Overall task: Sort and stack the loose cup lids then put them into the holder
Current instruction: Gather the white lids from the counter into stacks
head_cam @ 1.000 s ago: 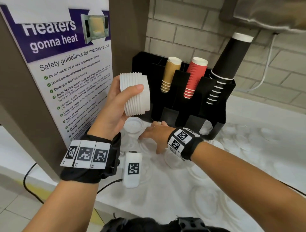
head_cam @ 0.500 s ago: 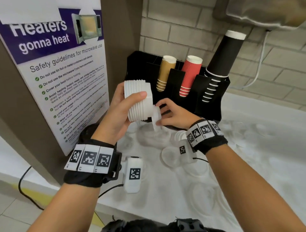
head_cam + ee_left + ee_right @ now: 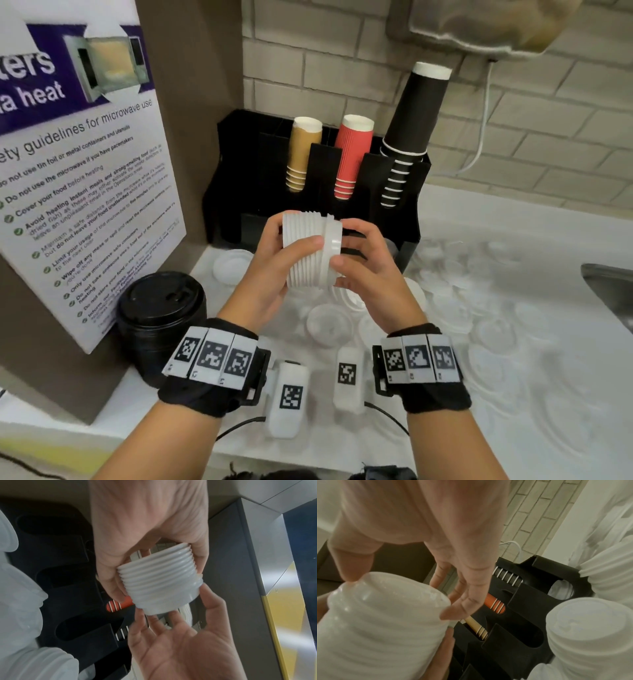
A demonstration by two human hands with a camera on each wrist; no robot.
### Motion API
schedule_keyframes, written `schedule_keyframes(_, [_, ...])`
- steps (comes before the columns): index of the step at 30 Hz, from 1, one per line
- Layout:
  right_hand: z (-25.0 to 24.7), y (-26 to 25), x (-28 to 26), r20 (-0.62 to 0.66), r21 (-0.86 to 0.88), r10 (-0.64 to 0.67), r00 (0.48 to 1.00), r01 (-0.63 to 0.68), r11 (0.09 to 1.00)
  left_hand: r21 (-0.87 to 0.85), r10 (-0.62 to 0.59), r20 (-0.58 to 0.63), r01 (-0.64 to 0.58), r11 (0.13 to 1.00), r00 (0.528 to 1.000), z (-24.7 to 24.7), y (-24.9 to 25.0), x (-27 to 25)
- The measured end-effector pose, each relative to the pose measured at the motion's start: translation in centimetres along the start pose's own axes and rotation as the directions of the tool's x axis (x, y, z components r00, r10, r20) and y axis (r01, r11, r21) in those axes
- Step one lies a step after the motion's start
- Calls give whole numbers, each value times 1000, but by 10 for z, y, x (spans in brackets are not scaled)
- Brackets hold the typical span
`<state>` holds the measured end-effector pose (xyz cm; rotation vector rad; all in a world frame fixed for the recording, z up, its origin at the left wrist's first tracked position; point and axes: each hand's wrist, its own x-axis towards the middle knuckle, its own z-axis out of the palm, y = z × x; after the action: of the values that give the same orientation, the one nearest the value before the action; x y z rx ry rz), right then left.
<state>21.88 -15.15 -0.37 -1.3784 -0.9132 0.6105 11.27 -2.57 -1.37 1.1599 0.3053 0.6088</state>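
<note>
Sideways, lid stack (image 3: 310, 250) between left hand (image 3: 270, 274) (gripping), right hand (image 3: 370, 274)

Evenly lit from above, soft and indoor, without hard shadows. Washed out on the white counter (image 3: 496, 342), loose lids there nearly lost in glare. Bent at the edges, poster (image 3: 78, 178) beside the counter leaning and stretched. Smeared by motion around the right hand (image 3: 180, 649). Dimmer, warmer and soft-focused on the lid stack (image 3: 382, 628).

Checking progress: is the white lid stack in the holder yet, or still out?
Out. The white lid stack lies sideways in the grip of the left hand and right hand, in front of the black holder.
</note>
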Motion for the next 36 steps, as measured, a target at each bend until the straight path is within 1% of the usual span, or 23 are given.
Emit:
schedule_keyframes(4, [-3, -4, -2, 24, -52, 4, 1000, -2, 999, 37, -39, 68, 36, 999, 997, -4, -2, 0])
schedule_keyframes(8, [-3, -5, -1, 47, -109, 3, 999, 2, 994, 8, -59, 86, 59, 998, 995, -8, -3, 0])
schedule_keyframes(12, [0, -9, -1, 47, -152, -1, 999, 9, 988, -44, -66, 72, 69, 997, 995, -9, -4, -1])
schedule_keyframes(15, [1, -13, 1, 27, -203, -23, 999, 28, 979, -129, -80, 34, 84, 988, 996, -6, -7, -2])
schedule_keyframes(17, [0, -16, 4, 30, -235, -37, 999, 43, 971, -227, -123, 31, 127, 966, 992, -3, -10, -3])
schedule_keyframes(20, [-1, -27, 11, 30, -315, -43, 999, 50, 948, -369, -189, 49, 194, 909, 981, 1, -10, -4])
schedule_keyframes(22, [-1, -38, 20, 35, -397, -27, 999, 39, 917, -430, -214, 66, 221, 875, 975, 3, -11, -3])
schedule_keyframes(24, [-1, -48, 30, 75, -464, 2, 997, 34, 885, -473, -224, 77, 233, 850, 972, 3, -12, -1])
schedule_keyframes(26, [-7, -54, 41, 109, -445, 33, 994, 19, 896, -514, -240, 69, 240, 823, 968, 2, -13, 0])
schedule_keyframes(27, [-12, -55, 46, 98, -425, 50, 994, -4, 905, -540, -247, 59, 239, 807, 967, 1, -13, 1])
schedule_keyframes(29, [-24, -51, 55, 22, -445, 100, 995, -79, 892, -594, -250, 31, 219, 774, 968, -1, -14, 1])
schedule_keyframes(30, [-30, -45, 59, -10, -509, 132, 991, -118, 853, -610, -249, 17, 207, 765, 968, -3, -14, 1])
schedule_keyframes(31, [-36, -38, 63, -12, -630, 180, 984, -148, 762, -618, -250, 1, 197, 761, 968, -5, -13, 1])
schedule_keyframes(32, [-40, -27, 67, 6, -788, 269, 963, -161, 595, -619, -254, -17, 189, 762, 967, -7, -13, 1])
schedule_keyframes(33, [-42, -13, 70, 7, -909, 394, 919, -159, 386, -615, -257, -32, 184, 767, 966, -9, -12, 2])
schedule_keyframes(34, [-43, 0, 70, -30, -971, 504, 863, -145, 190, -606, -256, -48, 176, 776, 966, -11, -11, 2])
schedule_keyframes(35, [-42, 13, 70, -82, -987, 573, 815, -144, 64, -593, -253, -64, 167, 787, 965, -13, -9, 3])
schedule_keyframes(36, [-41, 25, 71, -113, -988, 604, 789, -154, 16, -579, -249, -81, 158, 800, 965, -15, -7, 3])
